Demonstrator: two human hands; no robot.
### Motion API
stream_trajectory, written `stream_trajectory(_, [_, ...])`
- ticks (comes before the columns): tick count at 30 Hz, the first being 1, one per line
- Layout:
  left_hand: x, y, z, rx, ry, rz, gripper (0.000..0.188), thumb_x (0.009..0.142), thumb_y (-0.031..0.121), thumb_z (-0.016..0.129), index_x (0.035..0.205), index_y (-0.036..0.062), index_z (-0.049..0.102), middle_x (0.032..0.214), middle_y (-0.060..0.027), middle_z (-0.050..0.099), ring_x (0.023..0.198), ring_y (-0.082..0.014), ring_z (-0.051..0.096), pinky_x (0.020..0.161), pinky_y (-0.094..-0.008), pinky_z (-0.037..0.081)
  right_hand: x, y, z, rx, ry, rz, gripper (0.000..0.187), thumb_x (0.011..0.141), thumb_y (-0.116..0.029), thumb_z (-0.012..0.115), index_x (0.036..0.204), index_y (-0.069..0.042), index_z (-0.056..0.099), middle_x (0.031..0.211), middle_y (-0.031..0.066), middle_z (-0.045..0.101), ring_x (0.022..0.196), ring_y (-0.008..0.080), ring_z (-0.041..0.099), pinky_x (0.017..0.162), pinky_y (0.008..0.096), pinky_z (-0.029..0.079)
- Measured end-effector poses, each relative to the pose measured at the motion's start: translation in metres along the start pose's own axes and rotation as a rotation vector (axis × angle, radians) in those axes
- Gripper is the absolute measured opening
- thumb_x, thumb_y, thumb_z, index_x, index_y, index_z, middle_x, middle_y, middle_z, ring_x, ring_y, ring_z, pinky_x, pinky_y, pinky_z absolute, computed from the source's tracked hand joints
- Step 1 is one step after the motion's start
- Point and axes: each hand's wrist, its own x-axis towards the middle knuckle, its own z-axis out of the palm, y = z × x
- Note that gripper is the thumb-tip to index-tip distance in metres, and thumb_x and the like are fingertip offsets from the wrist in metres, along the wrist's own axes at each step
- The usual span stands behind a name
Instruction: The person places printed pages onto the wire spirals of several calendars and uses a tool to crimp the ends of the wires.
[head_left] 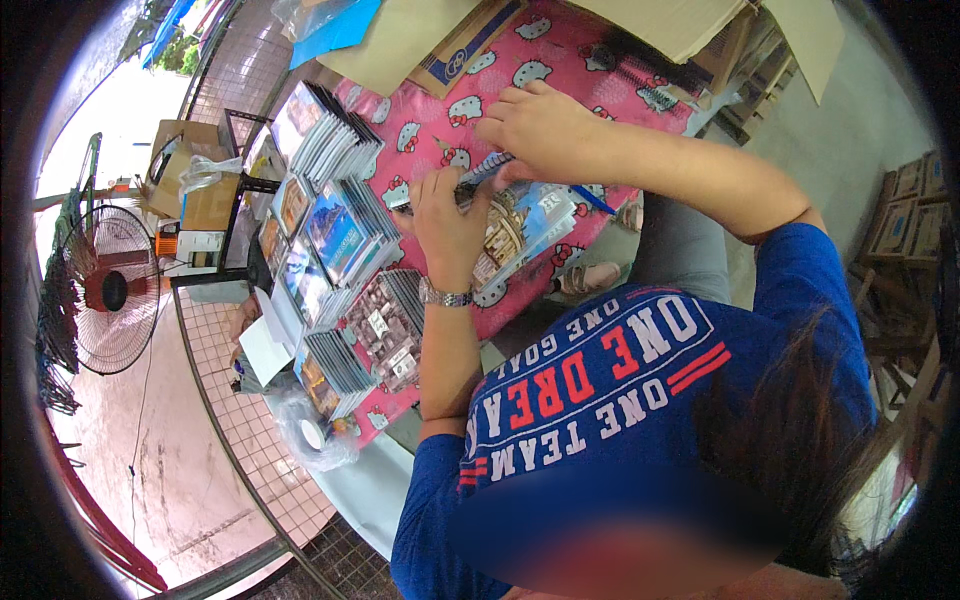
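A notebook (530, 232) with a blue-sky and building picture on its cover lies at the table's near edge. Along its far side runs a dark spiral wire (486, 168). My left hand (448, 222), with a metal watch on the wrist, has its fingers closed on the notebook's bound edge at the wire's left end. The fingers of my right hand (545, 135) bend down at the wire's other end; their tips are partly hidden. A thin blue strip or pen (595, 200) sticks out to the right of the notebook.
Several stacks of picture-covered notebooks (345, 235) stand left of my hands on the pink patterned tablecloth (408, 138). Cardboard (465, 45) lies at the back, with black wire coils (650, 85) to its right. A clear plastic bag (318, 440) sits near left. A standing fan (112, 290) is farther left.
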Motion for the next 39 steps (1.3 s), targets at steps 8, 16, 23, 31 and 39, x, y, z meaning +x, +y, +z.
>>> stream_trajectory(8, [-0.006, -0.003, -0.001, 0.001, -0.030, -0.037, 0.031, 0.074, 0.024, 0.074, 0.102, 0.0147, 0.064, 0.103, -0.0025, 0.062, 0.108, -0.0270, 0.052, 0.097, -0.0699, 0.021, -0.001, -0.011, 0.015, -0.042, 0.020, -0.002, 0.031, 0.081, -0.033, 0.066, 0.099, -0.008, 0.062, 0.092, 0.0064, 0.066, 0.099, 0.0237, 0.058, 0.084, 0.0398, 0.044])
stream_trajectory(16, [-0.007, -0.005, -0.005, 0.053, -0.038, -0.050, 0.030, 0.075, 0.022, 0.073, 0.102, 0.0149, 0.064, 0.103, -0.0021, 0.062, 0.108, -0.0257, 0.053, 0.096, -0.0667, 0.024, 0.002, -0.010, 0.008, 0.070, -0.105, 0.028, 0.030, 0.083, -0.034, 0.063, 0.097, -0.008, 0.063, 0.100, 0.0075, 0.064, 0.101, 0.0251, 0.057, 0.084, 0.0407, 0.043])
stream_trajectory(23, [-0.006, -0.007, -0.005, -0.002, -0.001, 0.021, 0.028, 0.075, 0.024, 0.074, 0.098, 0.0138, 0.064, 0.097, -0.0026, 0.062, 0.102, -0.0262, 0.054, 0.090, -0.0593, 0.028, 0.000, -0.014, 0.014, 0.061, -0.091, 0.023, 0.024, 0.082, -0.028, 0.066, 0.097, -0.010, 0.063, 0.097, 0.0063, 0.062, 0.102, 0.0245, 0.055, 0.085, 0.0415, 0.042])
stream_trajectory(31, [-0.016, -0.019, -0.013, -0.049, -0.041, -0.008, 0.030, 0.073, 0.027, 0.076, 0.098, 0.0140, 0.065, 0.098, -0.0026, 0.062, 0.105, -0.0254, 0.053, 0.094, -0.0591, 0.028, 0.026, 0.057, 0.033, 1.141, -0.443, 0.089, 0.040, 0.093, -0.040, 0.056, 0.112, -0.006, 0.065, 0.105, 0.0123, 0.069, 0.094, 0.0217, 0.065, 0.082, 0.0379, 0.049])
stream_trajectory(39, [-0.008, -0.022, -0.013, -0.170, -0.014, 0.072, 0.032, 0.068, 0.027, 0.081, 0.092, 0.0122, 0.065, 0.097, -0.0051, 0.061, 0.103, -0.0277, 0.051, 0.091, -0.0473, 0.034, -0.056, 0.123, 0.184, 0.109, -0.404, 0.293, 0.064, 0.077, -0.046, 0.071, 0.125, -0.007, 0.055, 0.129, 0.0179, 0.053, 0.120, 0.0325, 0.050, 0.098, 0.0421, 0.043])
